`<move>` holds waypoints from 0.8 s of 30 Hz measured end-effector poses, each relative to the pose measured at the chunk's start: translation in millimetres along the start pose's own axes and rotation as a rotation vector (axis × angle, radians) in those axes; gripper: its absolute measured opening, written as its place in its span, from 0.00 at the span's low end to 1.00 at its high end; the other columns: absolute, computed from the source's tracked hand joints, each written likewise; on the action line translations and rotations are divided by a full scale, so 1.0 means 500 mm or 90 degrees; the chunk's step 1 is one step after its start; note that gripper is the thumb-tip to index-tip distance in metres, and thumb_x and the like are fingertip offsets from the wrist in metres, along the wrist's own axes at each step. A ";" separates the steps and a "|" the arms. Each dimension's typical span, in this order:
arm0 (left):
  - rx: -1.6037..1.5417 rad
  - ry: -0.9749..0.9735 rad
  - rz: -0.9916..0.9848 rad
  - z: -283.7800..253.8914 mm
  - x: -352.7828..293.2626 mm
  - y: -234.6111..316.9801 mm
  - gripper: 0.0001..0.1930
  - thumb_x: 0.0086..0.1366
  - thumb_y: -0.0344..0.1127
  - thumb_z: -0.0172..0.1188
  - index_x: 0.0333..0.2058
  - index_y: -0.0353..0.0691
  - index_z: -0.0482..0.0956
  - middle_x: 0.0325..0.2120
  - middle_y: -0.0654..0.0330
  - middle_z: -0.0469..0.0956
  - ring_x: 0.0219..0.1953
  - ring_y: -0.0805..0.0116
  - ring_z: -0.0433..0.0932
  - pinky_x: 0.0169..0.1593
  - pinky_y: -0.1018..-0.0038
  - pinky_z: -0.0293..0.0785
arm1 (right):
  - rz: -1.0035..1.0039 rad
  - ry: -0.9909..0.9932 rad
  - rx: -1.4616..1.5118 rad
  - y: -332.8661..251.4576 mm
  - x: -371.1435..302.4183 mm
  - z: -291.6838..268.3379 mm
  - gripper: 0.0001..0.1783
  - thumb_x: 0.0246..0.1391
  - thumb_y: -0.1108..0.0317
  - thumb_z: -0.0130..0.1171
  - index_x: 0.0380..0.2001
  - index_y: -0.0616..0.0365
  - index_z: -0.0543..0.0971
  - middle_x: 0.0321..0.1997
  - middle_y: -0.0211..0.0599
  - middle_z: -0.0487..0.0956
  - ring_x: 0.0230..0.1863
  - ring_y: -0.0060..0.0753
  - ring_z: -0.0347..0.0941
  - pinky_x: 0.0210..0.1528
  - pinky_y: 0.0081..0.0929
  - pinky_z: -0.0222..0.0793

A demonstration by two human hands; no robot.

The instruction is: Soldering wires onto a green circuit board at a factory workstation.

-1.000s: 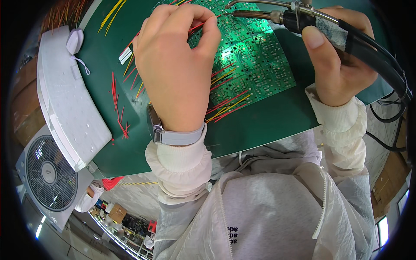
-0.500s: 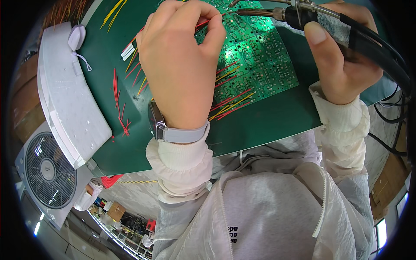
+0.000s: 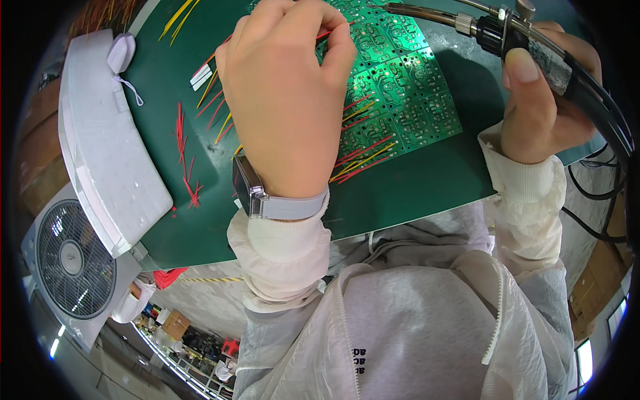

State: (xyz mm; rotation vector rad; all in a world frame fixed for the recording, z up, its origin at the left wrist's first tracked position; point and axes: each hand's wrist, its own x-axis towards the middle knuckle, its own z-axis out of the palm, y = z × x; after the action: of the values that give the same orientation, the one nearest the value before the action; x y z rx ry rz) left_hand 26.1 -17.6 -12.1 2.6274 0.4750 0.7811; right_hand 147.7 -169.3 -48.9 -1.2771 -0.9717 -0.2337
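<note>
A green panel of small circuit boards [image 3: 420, 87] lies on the green table mat. My left hand [image 3: 287, 107], with a watch on its wrist, hangs over the panel's left part and hides much of it. Its thumb and forefinger pinch a red wire [image 3: 325, 34]. My right hand [image 3: 550, 110] grips a soldering iron [image 3: 490, 32] with a thin metal feed tube clamped along it. The iron's tip points left, by the panel's far edge. Several red and yellow wires [image 3: 363, 160] stand attached along the panel's near left part.
Loose red wires [image 3: 181, 140] lie left of my left hand, and yellow wires [image 3: 179, 20] farther back. A long white foam piece [image 3: 113, 147] lines the table's left edge, a small lilac case [image 3: 121, 53] on it. Beyond stands a fan [image 3: 70, 257]. Black cables [image 3: 603, 190] hang at the right.
The soldering iron has moved right in my right hand, and its tip has drawn away from my left fingers. My left hand has shifted slightly right, still pinching the red wire.
</note>
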 end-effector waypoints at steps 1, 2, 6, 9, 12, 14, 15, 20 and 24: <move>-0.019 0.010 0.006 0.001 0.004 0.012 0.03 0.51 0.26 0.63 0.26 0.36 0.78 0.23 0.61 0.76 0.25 0.72 0.76 0.31 0.78 0.70 | 0.000 -0.001 0.001 0.001 -0.001 0.000 0.15 0.44 0.72 0.66 0.33 0.71 0.73 0.25 0.41 0.76 0.22 0.20 0.66 0.26 0.16 0.61; -0.038 0.020 0.013 0.001 0.004 0.016 0.03 0.51 0.26 0.63 0.26 0.36 0.79 0.23 0.61 0.76 0.25 0.72 0.76 0.31 0.78 0.70 | 0.004 -0.003 -0.013 0.001 -0.001 0.000 0.15 0.43 0.73 0.65 0.33 0.71 0.73 0.25 0.41 0.76 0.21 0.20 0.65 0.26 0.16 0.60; 0.062 -0.001 -0.188 -0.007 -0.012 0.009 0.04 0.54 0.29 0.63 0.30 0.37 0.80 0.24 0.59 0.77 0.28 0.70 0.76 0.35 0.77 0.70 | 0.019 -0.020 -0.065 -0.002 -0.003 -0.002 0.16 0.43 0.73 0.65 0.34 0.70 0.73 0.25 0.42 0.76 0.22 0.22 0.66 0.27 0.17 0.61; -0.003 0.116 -0.166 -0.070 -0.051 -0.058 0.06 0.58 0.33 0.62 0.34 0.39 0.81 0.28 0.62 0.78 0.30 0.70 0.75 0.39 0.75 0.68 | -0.001 -0.025 -0.099 -0.004 -0.003 -0.005 0.15 0.43 0.74 0.65 0.33 0.69 0.73 0.26 0.42 0.76 0.25 0.24 0.68 0.30 0.18 0.63; 0.142 0.068 -0.301 -0.176 -0.099 -0.153 0.08 0.60 0.33 0.59 0.35 0.36 0.81 0.29 0.62 0.80 0.32 0.73 0.75 0.38 0.76 0.67 | 0.003 -0.050 -0.106 -0.006 -0.005 -0.007 0.14 0.44 0.74 0.65 0.33 0.69 0.73 0.27 0.43 0.76 0.27 0.26 0.69 0.33 0.19 0.65; 0.211 0.006 -0.359 -0.206 -0.122 -0.201 0.08 0.61 0.33 0.57 0.36 0.36 0.80 0.30 0.61 0.79 0.32 0.73 0.74 0.39 0.76 0.68 | 0.006 -0.049 -0.088 -0.007 -0.007 -0.005 0.14 0.44 0.74 0.64 0.33 0.69 0.73 0.28 0.43 0.76 0.27 0.26 0.69 0.33 0.19 0.65; 0.203 0.003 -0.362 -0.210 -0.132 -0.218 0.09 0.62 0.33 0.57 0.37 0.35 0.79 0.30 0.60 0.79 0.32 0.72 0.74 0.39 0.76 0.68 | 0.008 -0.050 -0.073 -0.008 -0.009 -0.004 0.14 0.44 0.75 0.64 0.33 0.69 0.73 0.28 0.43 0.76 0.27 0.26 0.69 0.33 0.19 0.65; 0.125 -0.017 -0.369 -0.187 -0.150 -0.235 0.09 0.63 0.33 0.55 0.36 0.33 0.77 0.29 0.58 0.77 0.31 0.71 0.73 0.38 0.75 0.69 | 0.015 -0.031 -0.079 -0.007 -0.012 -0.003 0.14 0.44 0.75 0.65 0.34 0.69 0.73 0.29 0.44 0.76 0.28 0.26 0.70 0.34 0.19 0.65; 0.108 -0.046 -0.408 -0.178 -0.151 -0.235 0.08 0.62 0.32 0.55 0.34 0.32 0.77 0.28 0.57 0.77 0.31 0.69 0.73 0.38 0.74 0.69 | 0.021 -0.024 -0.075 -0.002 -0.013 -0.002 0.15 0.44 0.76 0.65 0.34 0.69 0.73 0.30 0.44 0.77 0.29 0.27 0.70 0.34 0.19 0.65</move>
State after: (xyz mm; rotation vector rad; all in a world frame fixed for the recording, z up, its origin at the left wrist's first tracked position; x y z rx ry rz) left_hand -109.9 76.2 -26.7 2.3958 1.3182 0.4444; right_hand 143.7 -172.7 -52.6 -1.4085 -0.9802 -0.2441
